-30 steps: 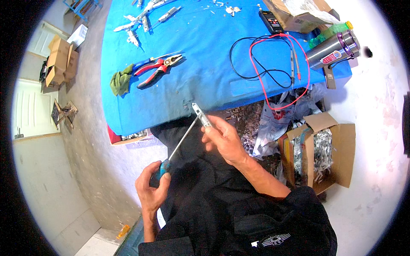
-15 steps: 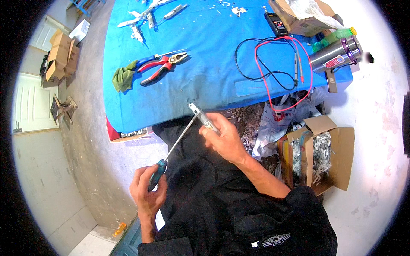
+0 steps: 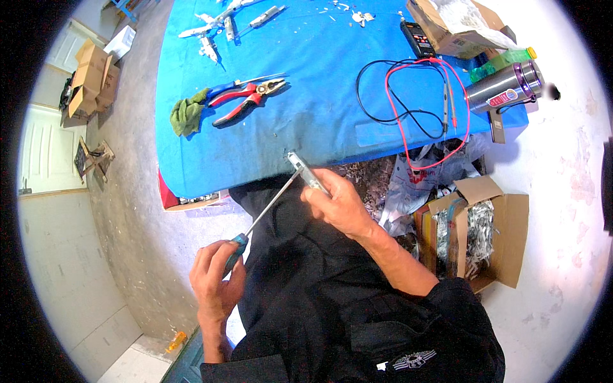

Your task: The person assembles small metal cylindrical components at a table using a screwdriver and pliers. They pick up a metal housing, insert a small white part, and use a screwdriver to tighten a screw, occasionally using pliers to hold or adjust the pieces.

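Observation:
My left hand (image 3: 216, 276) is closed round the teal handle of a screwdriver (image 3: 271, 207), whose long metal shaft slants up to the right. Its tip meets the side of a slim white-and-grey device (image 3: 305, 171), narrow and elongated, of a kind I cannot make out. My right hand (image 3: 338, 203) grips the lower end of that device between thumb and fingers, tilted over the table's near edge above my lap. Part of the device is hidden by my fingers. On the blue cloth (image 3: 306, 105) beyond lie red-handled pliers (image 3: 246, 102).
Next to the pliers are a blue-handled tool (image 3: 220, 89) and a green rag (image 3: 187, 115). Several similar slim devices (image 3: 207, 48) lie farther back. At right are a multimeter (image 3: 417, 38) with red and black leads and a steel flask (image 3: 504, 88). An open carton (image 3: 511, 236) of scraps stands below.
Both hands keep their grip. The screwdriver's handle has shifted slightly left and down, and the device has shifted slightly right. The table appears a little lower and farther right.

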Motion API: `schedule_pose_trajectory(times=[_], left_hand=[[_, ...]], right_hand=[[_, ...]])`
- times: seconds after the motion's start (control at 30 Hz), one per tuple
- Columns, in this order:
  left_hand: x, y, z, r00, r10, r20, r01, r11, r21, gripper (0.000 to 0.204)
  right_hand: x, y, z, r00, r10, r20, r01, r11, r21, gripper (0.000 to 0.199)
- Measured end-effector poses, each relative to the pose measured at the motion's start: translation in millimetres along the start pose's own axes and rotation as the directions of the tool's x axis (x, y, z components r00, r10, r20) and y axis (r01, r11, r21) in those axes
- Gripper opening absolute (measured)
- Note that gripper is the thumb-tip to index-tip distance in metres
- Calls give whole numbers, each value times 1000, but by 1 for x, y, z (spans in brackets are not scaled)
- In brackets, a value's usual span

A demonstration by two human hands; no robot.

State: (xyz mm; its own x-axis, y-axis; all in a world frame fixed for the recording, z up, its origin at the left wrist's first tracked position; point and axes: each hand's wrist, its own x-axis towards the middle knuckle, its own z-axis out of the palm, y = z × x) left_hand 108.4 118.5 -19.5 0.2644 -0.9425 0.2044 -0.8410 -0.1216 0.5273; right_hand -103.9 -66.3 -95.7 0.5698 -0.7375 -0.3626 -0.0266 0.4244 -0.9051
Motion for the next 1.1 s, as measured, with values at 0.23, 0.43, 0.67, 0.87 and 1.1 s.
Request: schedule_pose_trajectory(times=[0.23,0.43,0.67,0.87,1.1], left_hand=[[9,5,-9,999,-13,50,13,1000,-3,39],[11,4,-14,997,-31,65,32,999,-14,37],[23,13,-26,995,-6,96,2,999,36,39],[37,20,-36,991,19,129,-27,998,53,36],[44,20,-40,987,66,146,-81,992,99,40]], right_hand=[[7,6,-6,997,67,33,-67,998,-18,35],[13,4,-9,999,14,48,-9,995,-98,33],[19,5,-13,996,-51,71,64,976,-207,32],[22,3,-17,991,-118,62,131,944,-302,32],[23,1,-20,987,-145,64,158,929,-335,31]])
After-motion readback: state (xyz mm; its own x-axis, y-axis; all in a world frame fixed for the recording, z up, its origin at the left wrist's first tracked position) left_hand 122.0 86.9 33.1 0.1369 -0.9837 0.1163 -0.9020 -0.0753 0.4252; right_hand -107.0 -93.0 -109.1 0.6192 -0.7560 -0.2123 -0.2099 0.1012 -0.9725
